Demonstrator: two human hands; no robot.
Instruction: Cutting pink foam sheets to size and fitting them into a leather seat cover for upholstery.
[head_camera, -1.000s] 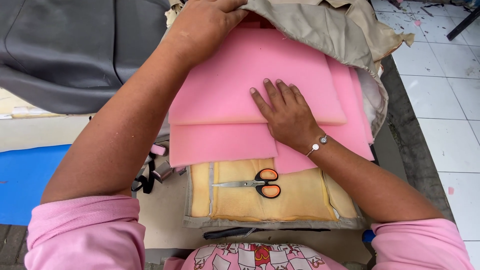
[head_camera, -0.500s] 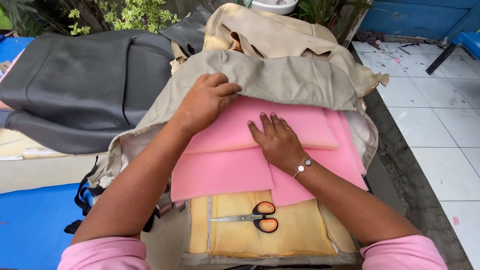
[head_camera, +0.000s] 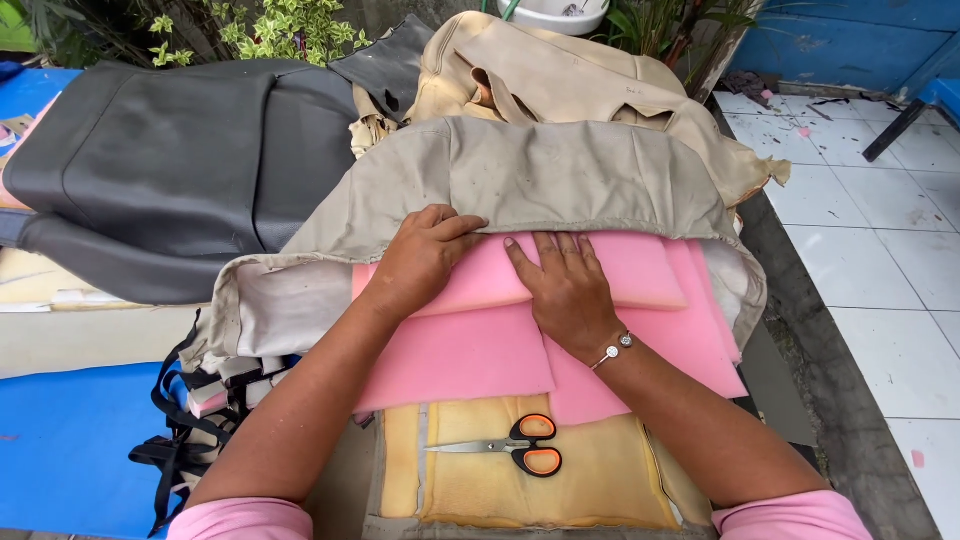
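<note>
Pink foam sheets (head_camera: 460, 350) lay stacked at the centre of the frame, over a yellow foam cushion (head_camera: 560, 490). The left hand (head_camera: 425, 255) gripped the edge of the beige fabric cover (head_camera: 560, 175) just above the foam. The right hand (head_camera: 565, 285) pressed flat, fingers spread, on the foam. Orange-handled scissors (head_camera: 510, 452) rested on the cushion below. A grey seat cover (head_camera: 170, 160) lay at upper left.
</note>
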